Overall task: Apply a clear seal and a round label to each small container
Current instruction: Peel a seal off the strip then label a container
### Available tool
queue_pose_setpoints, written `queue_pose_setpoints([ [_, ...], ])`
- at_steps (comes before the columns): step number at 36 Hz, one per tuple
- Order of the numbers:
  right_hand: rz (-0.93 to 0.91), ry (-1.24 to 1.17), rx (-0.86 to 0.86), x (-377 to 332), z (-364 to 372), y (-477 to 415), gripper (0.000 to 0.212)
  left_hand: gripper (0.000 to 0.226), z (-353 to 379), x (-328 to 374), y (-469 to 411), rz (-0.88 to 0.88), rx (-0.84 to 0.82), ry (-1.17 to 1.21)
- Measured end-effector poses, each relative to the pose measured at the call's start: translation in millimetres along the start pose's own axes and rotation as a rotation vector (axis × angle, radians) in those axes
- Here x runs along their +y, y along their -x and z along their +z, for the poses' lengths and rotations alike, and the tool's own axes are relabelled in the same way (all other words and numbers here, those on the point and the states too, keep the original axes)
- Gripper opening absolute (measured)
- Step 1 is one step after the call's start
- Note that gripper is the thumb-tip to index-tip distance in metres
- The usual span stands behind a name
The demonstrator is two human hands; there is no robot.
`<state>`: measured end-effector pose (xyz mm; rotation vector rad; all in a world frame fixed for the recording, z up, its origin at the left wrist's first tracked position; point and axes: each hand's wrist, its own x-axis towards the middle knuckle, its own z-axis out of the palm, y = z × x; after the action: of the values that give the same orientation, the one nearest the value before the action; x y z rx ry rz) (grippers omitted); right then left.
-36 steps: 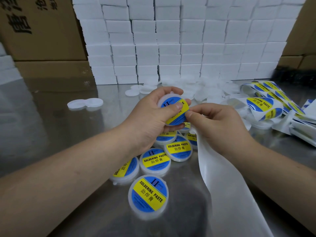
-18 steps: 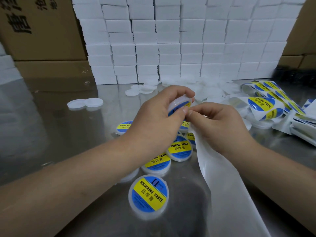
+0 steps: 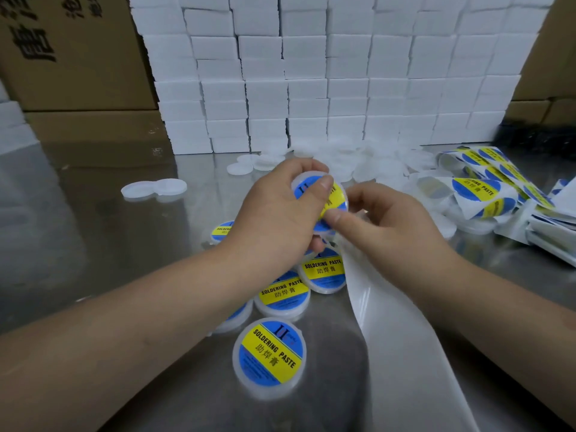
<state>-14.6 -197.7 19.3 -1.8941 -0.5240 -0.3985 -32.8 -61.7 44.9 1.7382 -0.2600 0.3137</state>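
My left hand (image 3: 277,219) grips a small round white container (image 3: 335,194) with a blue and yellow label, thumb lying across its face. It is held above the table, its labelled face turned toward me. My right hand (image 3: 392,226) sits beside it, thumb pressing the container's lower edge, fingers curled. A long white backing strip (image 3: 389,322) runs from under my right hand toward the near edge. Whether a clear seal is on the container cannot be made out. Several labelled containers (image 3: 269,358) lie on the steel table below my hands.
A pile of unlabelled white containers (image 3: 358,163) lies at the back, before a wall of stacked white boxes (image 3: 327,73). Label sheets (image 3: 486,188) lie at the right. Two white lids (image 3: 154,188) rest at the left. Cardboard cartons (image 3: 68,57) stand behind.
The held container, tipped edge-on half a second ago, now faces me again. My right thumb has moved onto its lower edge. My left forearm has shifted and covers more of the containers on the table.
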Motion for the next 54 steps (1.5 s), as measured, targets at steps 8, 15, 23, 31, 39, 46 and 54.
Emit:
queue_pose_setpoints([
  [8,0.008,0.006,-0.068,-1,4,5,0.027,0.020,2,-3,0,0.020,-0.024,-0.070],
  [15,-0.005,0.018,-0.006,0,1,1,0.035,0.022,2,-7,3,0.100,-0.062,-0.120],
  [23,0.040,0.047,0.028,2,1,1,0.039,0.026,-6,-13,-8,0.155,-0.034,-0.322],
  [31,0.079,-0.004,0.177,10,0,-5,0.042,0.031,-15,-14,-25,-0.121,-0.198,-0.751],
  [39,0.014,0.047,0.132,6,-2,-2,0.052,0.049,-19,-21,-24,0.078,-0.127,-0.973],
  [46,-0.075,-0.140,0.095,-1,4,4,0.054,0.015,-10,-9,-18,0.078,-0.088,-0.368],
  [54,-0.118,-0.131,0.181,-10,3,9,0.041,0.021,-5,-6,-16,0.071,-0.085,0.009],
])
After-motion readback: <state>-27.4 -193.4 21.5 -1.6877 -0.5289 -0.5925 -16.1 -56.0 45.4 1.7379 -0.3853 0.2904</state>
